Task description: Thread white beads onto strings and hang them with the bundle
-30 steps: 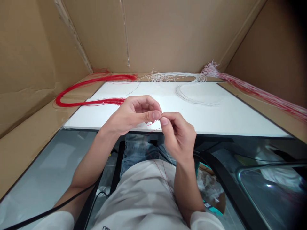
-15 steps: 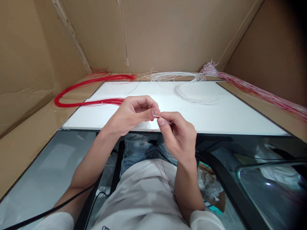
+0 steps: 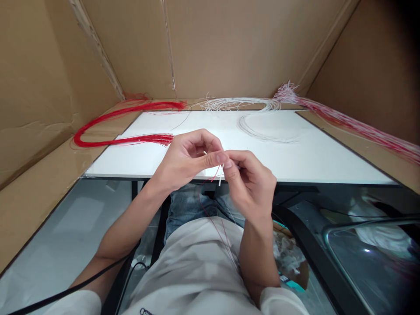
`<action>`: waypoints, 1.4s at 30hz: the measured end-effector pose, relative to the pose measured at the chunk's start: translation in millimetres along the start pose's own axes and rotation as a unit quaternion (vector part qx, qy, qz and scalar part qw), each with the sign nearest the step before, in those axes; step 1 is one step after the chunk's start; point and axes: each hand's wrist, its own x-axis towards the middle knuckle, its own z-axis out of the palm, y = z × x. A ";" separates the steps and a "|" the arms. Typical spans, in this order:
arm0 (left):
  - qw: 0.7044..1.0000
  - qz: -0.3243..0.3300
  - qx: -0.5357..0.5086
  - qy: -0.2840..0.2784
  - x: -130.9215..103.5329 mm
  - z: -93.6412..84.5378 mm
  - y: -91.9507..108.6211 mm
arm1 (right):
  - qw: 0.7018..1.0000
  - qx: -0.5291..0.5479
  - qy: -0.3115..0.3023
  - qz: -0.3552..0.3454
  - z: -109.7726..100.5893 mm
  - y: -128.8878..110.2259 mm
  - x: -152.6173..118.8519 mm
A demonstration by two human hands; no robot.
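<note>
My left hand [image 3: 193, 157] and my right hand [image 3: 251, 181] meet fingertip to fingertip above the front edge of the white board [image 3: 197, 122]. Both pinch thin wires between thumb and forefinger. Below the pinch stick out the short ends of a red wire [image 3: 215, 173] and a white wire [image 3: 219, 180]. The long parts of the wires trail down over my lap and shirt. The exact crossing of the wires is hidden by the fingertips.
A curved bundle of red wires [image 3: 85, 130] lies at left, partly on the board. White wires [image 3: 241, 104] lie along the back. Mixed red and white wires [image 3: 354, 120] stretch along the right. Cardboard walls [image 3: 236, 48] surround the board; a black cable [image 3: 82, 282] crosses my left arm.
Both hands have shifted slightly right. The wire ends, which lay almost level between the fingertips, now point downward below the pinch.
</note>
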 end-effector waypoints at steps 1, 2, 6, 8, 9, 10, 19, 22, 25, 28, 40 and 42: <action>1.000 0.009 0.006 0.006 -0.1 1.1 -0.6 | 1.000 0.003 0.003 0.001 -0.4 0.0 0.0; 1.000 0.016 0.011 0.010 -0.3 2.0 -1.0 | 1.000 0.007 0.006 0.002 -0.6 0.2 0.0; 0.999 0.034 0.006 0.013 -1.3 4.1 -1.9 | 0.999 0.040 0.017 0.010 -1.1 1.1 -0.4; 1.000 0.030 -0.003 0.004 -1.8 4.7 -2.1 | 0.998 0.050 0.021 0.014 -1.1 1.6 -0.6; 1.000 0.027 -0.005 0.005 -2.1 5.2 -2.2 | 0.998 0.050 0.020 0.016 -1.2 1.8 -0.7; 1.000 0.025 -0.008 0.009 -2.2 5.8 -2.4 | 0.999 0.047 0.018 0.019 -1.3 1.8 -0.8; 0.996 -0.021 -0.052 0.062 -1.4 14.3 -2.2 | 1.000 0.003 -0.002 -0.010 -0.3 0.1 0.5; 0.995 -0.038 -0.067 0.056 -1.5 14.5 0.7 | 1.000 -0.001 0.000 -0.017 -0.8 -0.5 0.7; 0.995 -0.047 -0.081 0.025 -2.2 11.2 3.1 | 1.000 0.021 -0.004 -0.008 -2.9 -1.9 0.5; 0.996 -0.055 -0.075 -0.001 -3.1 5.3 4.5 | 1.000 0.030 -0.004 0.007 -5.2 -2.4 -0.1; 0.988 -0.104 -0.103 -0.040 -5.6 1.5 10.1 | 0.997 0.038 0.062 0.009 -0.2 8.2 -5.3; 0.988 -0.103 -0.104 -0.045 -6.0 1.1 9.8 | 0.997 0.047 0.069 0.004 0.6 8.8 -5.3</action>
